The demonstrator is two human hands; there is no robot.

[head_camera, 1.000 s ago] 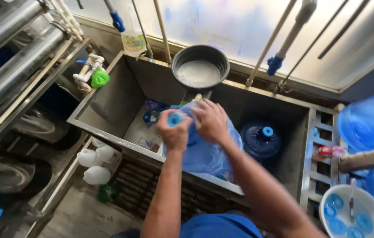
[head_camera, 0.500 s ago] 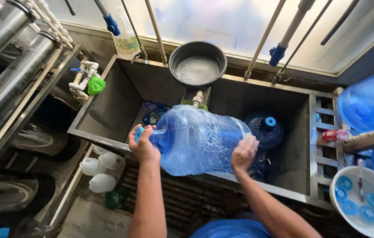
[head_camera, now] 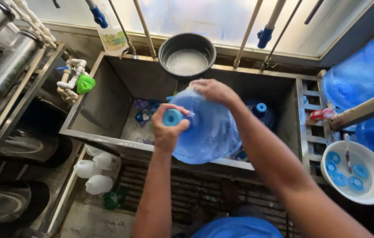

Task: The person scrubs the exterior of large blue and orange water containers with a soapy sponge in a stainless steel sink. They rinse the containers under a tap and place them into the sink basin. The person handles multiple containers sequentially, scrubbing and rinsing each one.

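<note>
I hold a large blue translucent water jug [head_camera: 209, 132] over the front edge of a steel sink [head_camera: 107, 105]. The jug is tipped, its capped neck pointing toward me. My left hand [head_camera: 165, 130] grips the neck just behind the light blue cap [head_camera: 172, 117]. My right hand [head_camera: 215, 91] presses on the jug's far end, its base. A second blue jug with a blue cap [head_camera: 259, 112] stands inside the sink behind it, mostly hidden.
A dark round basin [head_camera: 187, 55] sits on the sink's back rim. A white bowl of blue caps [head_camera: 355, 172] is at right, more big blue jugs [head_camera: 368, 83] beyond it. Steel tanks [head_camera: 1, 75] stand left; white plastic bottles [head_camera: 94, 169] lie on the floor.
The jug swung from lying sideways across the sink to pointing its neck at me. My right hand went from its lower side to its base; my left hand stayed on the neck.
</note>
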